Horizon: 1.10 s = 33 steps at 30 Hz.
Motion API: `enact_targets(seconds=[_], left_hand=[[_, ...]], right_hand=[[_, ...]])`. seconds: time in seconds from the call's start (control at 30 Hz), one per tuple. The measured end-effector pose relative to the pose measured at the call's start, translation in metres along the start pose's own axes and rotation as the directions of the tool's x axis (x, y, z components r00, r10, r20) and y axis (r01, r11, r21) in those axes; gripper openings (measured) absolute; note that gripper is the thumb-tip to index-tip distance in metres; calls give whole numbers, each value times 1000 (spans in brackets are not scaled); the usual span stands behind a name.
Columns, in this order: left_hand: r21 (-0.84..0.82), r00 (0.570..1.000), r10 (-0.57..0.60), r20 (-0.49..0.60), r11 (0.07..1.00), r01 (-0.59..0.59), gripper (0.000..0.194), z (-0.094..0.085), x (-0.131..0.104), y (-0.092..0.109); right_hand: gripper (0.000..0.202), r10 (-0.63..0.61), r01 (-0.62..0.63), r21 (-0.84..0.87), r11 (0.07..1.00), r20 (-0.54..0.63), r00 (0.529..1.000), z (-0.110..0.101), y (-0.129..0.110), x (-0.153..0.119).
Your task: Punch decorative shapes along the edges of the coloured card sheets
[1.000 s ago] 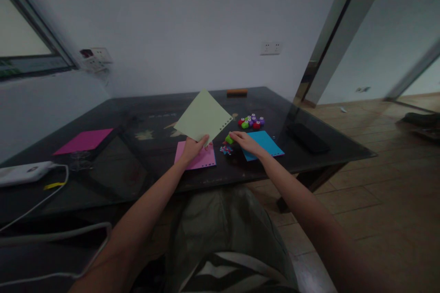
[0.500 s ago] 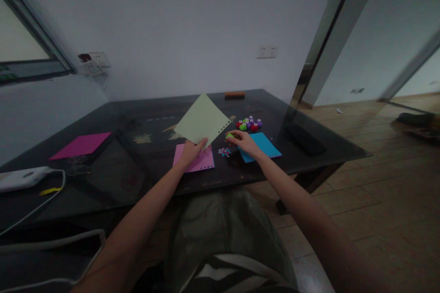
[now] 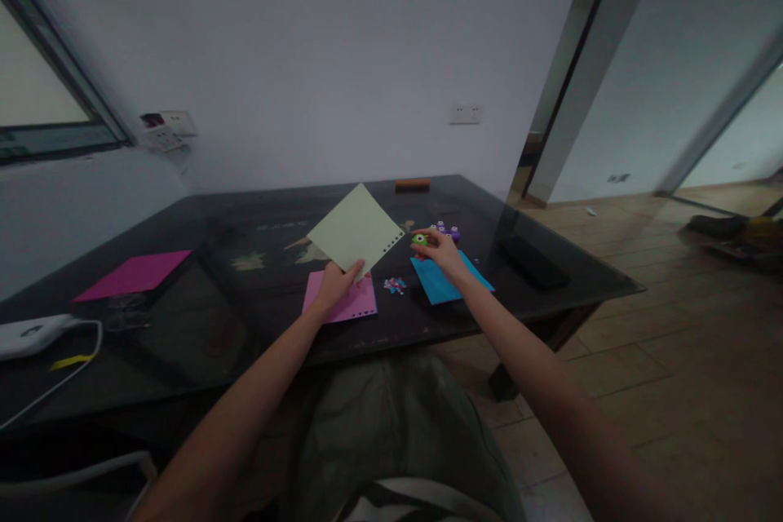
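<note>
My left hand (image 3: 340, 284) pinches a corner of a pale green sheet of paper (image 3: 355, 227), thumb on top. A row of small holes runs along the sheet's lower right edge, and it is held tilted above the table. In my right hand (image 3: 441, 251) is a small green craft punch (image 3: 419, 240) with a white eye-like spot, just right of the sheet and apart from it. Beneath my left hand lies a pink sheet (image 3: 311, 302) with holes along its near edge. A blue sheet (image 3: 435, 285) lies under my right hand. Between them sits a pile of tiny coloured paper pieces (image 3: 395, 285).
Behind my right hand stand several purple punches (image 3: 453, 233), partly hidden. Farther right lies a black oblong object (image 3: 533, 263). A brown block (image 3: 413, 184) is at the back of the dark table (image 3: 214, 261). Left are a magenta sheet (image 3: 131, 274) and a white device (image 3: 33, 336) with a cable.
My right hand has lifted and turned the green punch so its eye spot faces me, and it now covers part of the punch group. The camera view has tilted up slightly.
</note>
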<state>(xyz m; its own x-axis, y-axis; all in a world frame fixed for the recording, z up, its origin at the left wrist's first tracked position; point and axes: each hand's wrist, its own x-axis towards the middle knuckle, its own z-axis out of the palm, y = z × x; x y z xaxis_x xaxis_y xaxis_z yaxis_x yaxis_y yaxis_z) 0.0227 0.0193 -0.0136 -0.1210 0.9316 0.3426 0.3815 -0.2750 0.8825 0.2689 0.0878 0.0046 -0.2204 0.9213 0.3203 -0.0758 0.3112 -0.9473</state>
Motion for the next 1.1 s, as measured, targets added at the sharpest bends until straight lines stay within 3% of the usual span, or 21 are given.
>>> enact_targets(seconds=[0.17, 0.27, 0.37, 0.43, 0.53, 0.63, 0.9, 1.1], left_hand=[[-24, 1000, 8, -15, 1000, -8, 36, 1, -1, 2], [-18, 1000, 3, -8, 1000, -4, 34, 1, 0, 0], [-24, 1000, 3, 2, 1000, -3, 32, 1, 0, -2], [-19, 1000, -5, 4, 1000, 5, 32, 1, 0, -2], [-4, 1000, -8, 6, 1000, 8, 32, 0, 0, -2], [5, 1000, -6, -7, 1000, 6, 33, 1, 1, -3], [8, 1000, -6, -14, 1000, 6, 38, 1, 2, -8], [36, 1000, -18, -5, 999, 18, 38, 1, 1, -5]], right_hand=[[38, 13, -24, -62, 998, -163, 987, -33, 0, 35], [24, -22, -30, -306, 952, -164, 986, -51, 9, 53], [18, -95, -19, -661, 750, -136, 986, -61, 20, 61], [20, -99, 1, -802, 597, -72, 992, -62, 27, 60], [25, -65, 55, -895, 443, 29, 997, -58, 35, 58], [28, -40, 102, -931, 350, 94, 995, -55, 39, 56], [23, -60, 193, -940, 283, 184, 981, -59, 46, 58], [27, -55, 129, -930, 344, 117, 992, -57, 49, 56]])
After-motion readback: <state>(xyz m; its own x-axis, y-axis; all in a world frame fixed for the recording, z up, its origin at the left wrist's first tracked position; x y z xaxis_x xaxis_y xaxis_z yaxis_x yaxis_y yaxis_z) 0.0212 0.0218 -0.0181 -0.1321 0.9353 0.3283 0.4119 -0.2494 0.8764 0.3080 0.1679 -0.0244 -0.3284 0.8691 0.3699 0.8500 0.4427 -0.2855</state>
